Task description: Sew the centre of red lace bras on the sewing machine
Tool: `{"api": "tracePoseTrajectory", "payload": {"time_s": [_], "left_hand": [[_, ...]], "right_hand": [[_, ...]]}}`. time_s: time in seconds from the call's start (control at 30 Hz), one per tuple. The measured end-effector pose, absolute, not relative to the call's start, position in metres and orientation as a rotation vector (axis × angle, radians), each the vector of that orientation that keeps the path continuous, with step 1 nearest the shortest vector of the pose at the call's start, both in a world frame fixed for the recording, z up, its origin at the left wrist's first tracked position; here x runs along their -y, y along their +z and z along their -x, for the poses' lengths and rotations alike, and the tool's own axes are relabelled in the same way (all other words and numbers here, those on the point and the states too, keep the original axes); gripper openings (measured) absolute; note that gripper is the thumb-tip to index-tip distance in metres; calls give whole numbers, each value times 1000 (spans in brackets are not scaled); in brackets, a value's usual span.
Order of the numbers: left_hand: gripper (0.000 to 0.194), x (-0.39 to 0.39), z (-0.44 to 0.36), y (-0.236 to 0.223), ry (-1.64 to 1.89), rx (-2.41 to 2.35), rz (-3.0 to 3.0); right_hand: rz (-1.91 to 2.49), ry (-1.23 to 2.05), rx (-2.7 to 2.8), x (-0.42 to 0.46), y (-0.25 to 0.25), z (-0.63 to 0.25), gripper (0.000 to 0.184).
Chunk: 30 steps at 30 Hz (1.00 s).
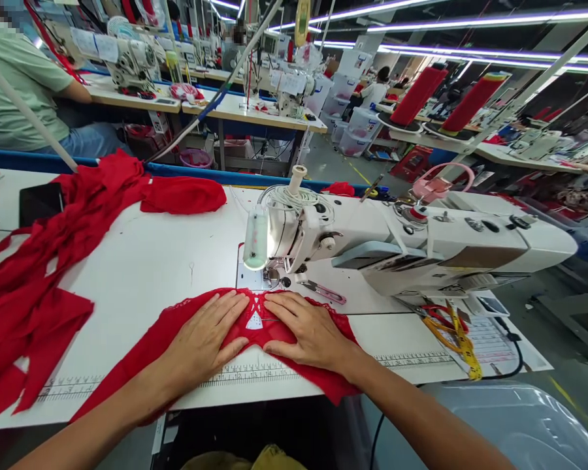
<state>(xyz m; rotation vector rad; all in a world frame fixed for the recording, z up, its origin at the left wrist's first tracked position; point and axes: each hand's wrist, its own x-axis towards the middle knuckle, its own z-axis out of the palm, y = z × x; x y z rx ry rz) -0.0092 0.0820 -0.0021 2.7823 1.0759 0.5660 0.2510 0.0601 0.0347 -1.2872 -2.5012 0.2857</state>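
A red lace-edged garment piece (147, 352) lies spread on the white table in front of the sewing machine (353, 228). My left hand (208, 333) rests flat on its left part, fingers stretched toward the machine. On the right part, my right hand (306, 326) also lies flat with fingers extended. Between the hands shows a small opening in the lace, with white table visible through it. The fabric's top edge is just in front of the needle area (269, 279); whether it touches the presser foot I cannot tell. Pink-handled thread snips (323, 292) lie right of the needle.
A heap of red fabric (44, 281) covers the table's left side, beside a dark phone (40, 203). Orange-handled scissors (441, 326) and a yellow tape measure (466, 349) lie at the right over a paper sheet. A co-worker in a green shirt (24, 91) sits at the upper left.
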Motion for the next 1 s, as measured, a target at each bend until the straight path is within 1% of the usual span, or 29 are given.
{"api": "tracePoseTrajectory", "payload": {"time_s": [0.17, 0.33, 0.47, 0.63, 0.83, 1.0], "left_hand": [[65, -86, 11, 0, 580, -1027, -2790], [50, -84, 5, 8, 517, -996, -2878], [50, -82, 0, 11, 471, -1018, -2883], [55, -83, -2, 11, 457, -1042, -2873], [55, -84, 4, 7, 525, -986, -2826], [65, -83, 10, 0, 600, -1040, -2785]], "right_hand": [[1300, 289, 2511, -61, 34, -252, 65], [1296, 287, 2497, -60, 32, -252, 65], [1319, 320, 2500, -61, 34, -252, 66], [1326, 329, 2522, -61, 40, -250, 60], [1347, 313, 2516, -60, 40, -250, 59], [1351, 310, 2514, -60, 36, -251, 60]]}}
